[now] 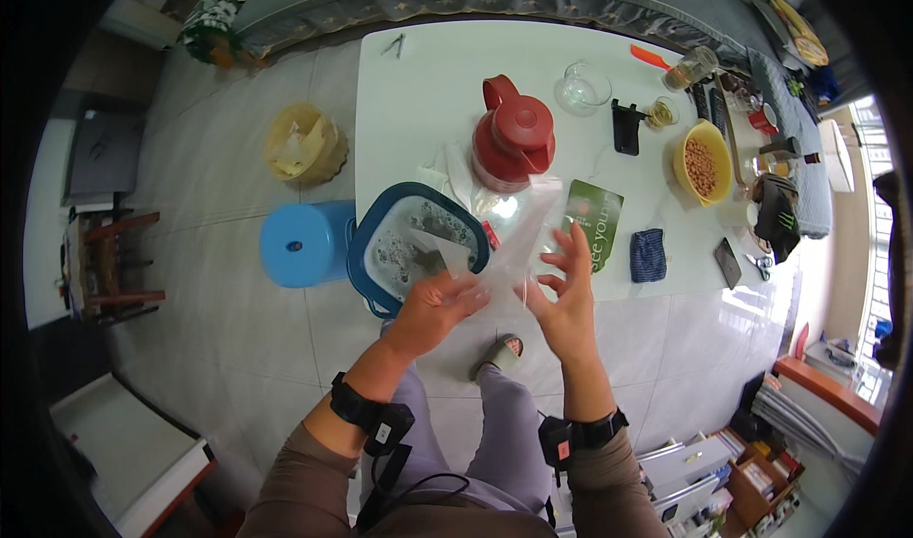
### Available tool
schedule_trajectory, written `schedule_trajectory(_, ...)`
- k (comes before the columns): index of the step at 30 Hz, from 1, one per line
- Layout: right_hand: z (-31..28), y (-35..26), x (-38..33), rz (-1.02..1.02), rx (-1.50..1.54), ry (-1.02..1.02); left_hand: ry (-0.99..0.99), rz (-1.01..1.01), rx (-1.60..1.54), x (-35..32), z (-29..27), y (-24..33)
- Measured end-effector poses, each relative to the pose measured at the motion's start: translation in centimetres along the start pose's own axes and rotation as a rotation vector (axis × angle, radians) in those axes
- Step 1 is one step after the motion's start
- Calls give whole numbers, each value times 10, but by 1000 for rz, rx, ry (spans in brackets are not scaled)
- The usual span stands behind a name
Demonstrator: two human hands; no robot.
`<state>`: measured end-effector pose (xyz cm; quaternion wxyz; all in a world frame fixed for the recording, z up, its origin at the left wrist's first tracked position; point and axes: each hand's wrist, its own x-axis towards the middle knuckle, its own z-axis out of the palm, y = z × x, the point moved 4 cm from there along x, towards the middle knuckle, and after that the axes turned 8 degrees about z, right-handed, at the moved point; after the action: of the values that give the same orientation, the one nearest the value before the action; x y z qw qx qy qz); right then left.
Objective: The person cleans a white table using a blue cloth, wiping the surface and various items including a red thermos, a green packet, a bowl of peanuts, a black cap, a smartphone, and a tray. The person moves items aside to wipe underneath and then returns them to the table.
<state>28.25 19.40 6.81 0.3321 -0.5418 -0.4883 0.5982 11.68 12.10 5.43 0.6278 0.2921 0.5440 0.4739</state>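
A clear plastic bag [516, 253] hangs in front of me over the near edge of the table. My left hand [439, 305] is closed on its left side, thumb and fingers pinched together. On the other side my right hand [568, 296] is open, its fingers spread and curved, with the thumb against or close to the plastic. Left of the bag, a dark blue basin [359, 267] holds sudsy water and something pale and translucent. Behind the bag stands a red thermos jug [514, 139]. A green printed card [594, 215] lies beyond my right hand.
Right on the table are a folded blue cloth [649, 256], a yellow bowl of nuts or beans [701, 163], a glass cup [583, 88] and a black holder [627, 126]. A blue stool [304, 243] and a lined yellowish bin [304, 145] stand left on the floor.
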Motion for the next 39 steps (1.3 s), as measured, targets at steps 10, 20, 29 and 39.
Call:
schedule_trajectory(10,87,-27,8,375,600,-120,-62,11,-455,5,-101,80)
schedule_trajectory(20,185,-66,-1,21,92,177,-54,191,321,-18,-179,127)
schedule_trajectory(29,273,-48,19,140,83,-104,182,-54,-78,-21,-278,77)
schedule_trajectory(39,331,17,53,377,71,-227,866,-134,-271,97,-561,-14)
